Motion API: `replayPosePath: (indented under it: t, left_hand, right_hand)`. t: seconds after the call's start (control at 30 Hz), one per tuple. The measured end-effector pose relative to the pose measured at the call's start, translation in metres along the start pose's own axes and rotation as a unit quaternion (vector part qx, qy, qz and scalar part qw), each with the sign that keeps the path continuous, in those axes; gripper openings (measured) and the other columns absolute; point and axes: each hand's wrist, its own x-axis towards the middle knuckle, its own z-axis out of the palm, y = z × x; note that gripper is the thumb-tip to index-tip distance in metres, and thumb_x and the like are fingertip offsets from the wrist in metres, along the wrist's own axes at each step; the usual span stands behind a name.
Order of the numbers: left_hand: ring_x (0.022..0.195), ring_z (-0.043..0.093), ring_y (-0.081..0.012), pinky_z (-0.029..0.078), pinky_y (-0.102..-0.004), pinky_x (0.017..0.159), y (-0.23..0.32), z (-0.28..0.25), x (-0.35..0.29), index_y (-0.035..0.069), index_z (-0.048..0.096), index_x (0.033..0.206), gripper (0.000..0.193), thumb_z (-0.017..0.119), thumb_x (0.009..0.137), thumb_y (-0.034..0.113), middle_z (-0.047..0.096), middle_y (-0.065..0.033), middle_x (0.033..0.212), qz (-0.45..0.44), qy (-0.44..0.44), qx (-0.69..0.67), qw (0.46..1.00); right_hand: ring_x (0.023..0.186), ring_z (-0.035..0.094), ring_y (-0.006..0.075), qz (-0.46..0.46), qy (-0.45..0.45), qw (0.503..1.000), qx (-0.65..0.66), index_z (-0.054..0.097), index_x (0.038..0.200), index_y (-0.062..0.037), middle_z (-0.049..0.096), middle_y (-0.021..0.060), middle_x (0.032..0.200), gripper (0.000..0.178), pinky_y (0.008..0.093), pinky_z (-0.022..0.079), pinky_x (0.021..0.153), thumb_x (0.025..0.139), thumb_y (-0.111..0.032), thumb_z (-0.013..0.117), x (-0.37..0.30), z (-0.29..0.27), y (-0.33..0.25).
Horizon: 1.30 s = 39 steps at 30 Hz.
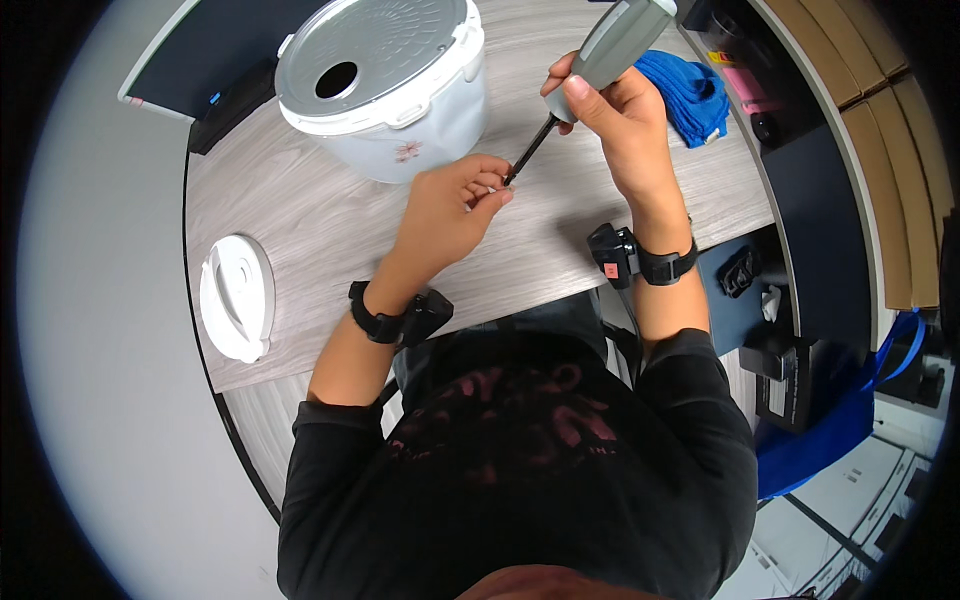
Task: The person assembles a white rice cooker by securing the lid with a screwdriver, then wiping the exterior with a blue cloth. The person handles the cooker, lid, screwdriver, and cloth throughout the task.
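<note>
Take the white appliance body [440, 130] as the landmark for all positions. Note on its upper face a gray panel [400, 40] with slots and a round dark hole [336, 80]; note on its near wall a small flower print [407, 151].

Holds a gray screwdriver [612, 52] in the right hand [632, 125], to the right of the appliance body, with fingers and thumb clamped around the shaft end of the handle. Tilts the tool, with the dark shaft [533, 148] slanting down and leftward, ending just in front of the near right side of the body.

Positions the left hand [450, 210] just in front of the body, with fingers curled together and close to the thumb at the shaft tip. Cannot tell whether clamped on the tip or on a small part.

Wears a black strap with a black module [428, 318] on each wrist.

Find a white oval part [238, 297] on the wood-grain table [310, 240], left of the body and nearer. Find a bunched blue cloth [685, 95] to its right, beyond the right hand. Find cardboard boxes [890, 180] farther right, well apart.
</note>
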Motion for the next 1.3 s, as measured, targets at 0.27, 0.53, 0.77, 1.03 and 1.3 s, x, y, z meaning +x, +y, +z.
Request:
replayPosePath:
  t: [0.27, 0.53, 0.77, 1.03, 1.3]
  left_hand:
    - [0.083, 0.069, -0.0108, 0.055, -0.0243, 0.076, 0.007, -0.015, -0.003, -0.004, 0.070, 0.113, 0.025, 0.072, 0.088, -0.002, 0.076, -0.0093, 0.093, -0.012, -0.027, 0.017, 0.999]
    - [0.083, 0.071, -0.0130, 0.056, -0.0265, 0.076, 0.001, -0.023, -0.005, -0.004, 0.069, 0.110, 0.020, 0.067, 0.090, -0.005, 0.075, -0.0100, 0.093, -0.010, -0.072, 0.003, 0.997]
    - [0.083, 0.071, -0.0142, 0.056, -0.0270, 0.076, 0.001, -0.033, -0.006, -0.004, 0.068, 0.104, 0.017, 0.067, 0.088, -0.005, 0.075, -0.0087, 0.093, 0.009, -0.129, 0.006, 0.992]
    - [0.079, 0.068, -0.0116, 0.052, -0.0255, 0.075, 0.037, -0.077, -0.004, -0.002, 0.072, 0.109, 0.025, 0.069, 0.084, -0.007, 0.075, -0.0082, 0.091, 0.093, 0.024, 0.056, 0.994]
    - [0.072, 0.064, -0.0119, 0.049, -0.0258, 0.069, 0.045, -0.131, 0.026, 0.003, 0.075, 0.109, 0.031, 0.075, 0.079, -0.005, 0.076, -0.0044, 0.083, 0.169, 0.125, 0.088, 0.974]
  right_hand:
    - [0.079, 0.063, 0.0098, 0.001, -0.005, 1.000, 0.003, 0.067, 0.110, -0.0019, 0.072, 0.0061, 0.094, 0.025, 0.0266, 0.053, 0.068, 0.097, -0.023, 0.070, 0.005, 0.012, 0.002]
    - [0.081, 0.063, 0.0093, 0.020, -0.079, 0.997, 0.002, 0.067, 0.113, -0.0013, 0.071, 0.0050, 0.094, 0.026, 0.0257, 0.053, 0.071, 0.095, -0.020, 0.071, 0.007, 0.014, -0.005]
    - [0.095, 0.064, 0.0098, 0.028, -0.175, 0.982, 0.059, 0.067, 0.118, -0.0011, 0.070, 0.0037, 0.101, 0.028, 0.0261, 0.053, 0.085, 0.094, -0.014, 0.073, 0.013, 0.024, -0.010]
    - [0.089, 0.064, 0.0077, -0.059, -0.185, 0.981, 0.013, 0.068, 0.116, -0.0009, 0.070, 0.0028, 0.100, 0.030, 0.0247, 0.054, 0.080, 0.093, -0.019, 0.075, 0.061, 0.065, -0.051]
    - [0.082, 0.061, 0.0069, -0.117, -0.157, 0.980, 0.021, 0.067, 0.112, 0.0002, 0.068, 0.0018, 0.092, 0.031, 0.0231, 0.051, 0.074, 0.092, -0.021, 0.076, 0.128, 0.121, -0.054]
